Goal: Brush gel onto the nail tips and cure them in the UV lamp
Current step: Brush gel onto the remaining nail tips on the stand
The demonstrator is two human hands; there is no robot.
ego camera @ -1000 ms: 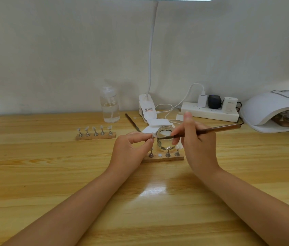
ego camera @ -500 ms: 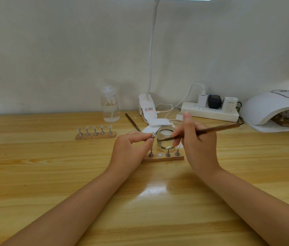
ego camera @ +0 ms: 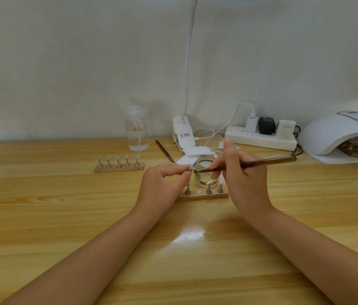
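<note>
At the centre of the frame the left hand (ego camera: 162, 186) pinches a small nail tip (ego camera: 190, 166) between thumb and forefinger, lifted clear of the counter (ego camera: 63, 216), probably so the tip stays steady and open to the bristles. The right hand (ego camera: 243, 181) grips a brush (ego camera: 261, 162) like a pen, fingers curled round the shaft near its working end, which likely gives fine control. The brush's long axis runs almost level across the frame, rising slightly to the right; its handle end points toward the right edge, and its bristle end points left and meets the tip. Whether gel is on the bristles is too small to tell. Just behind the two hands stands a small glass jar (ego camera: 204, 172), near enough for reloading. Below it in the frame lies a wooden stand (ego camera: 202, 195) with three metal pegs and one bare white pad, seemingly the slot the held tip came from. A second stand (ego camera: 119, 167) at centre left carries five tips upright in a row. The UV lamp (ego camera: 338, 135) sits at the right edge, its mouth facing left, with something inside that is hard to make out. A spare brush (ego camera: 164, 150) lies behind the left hand.
</note>
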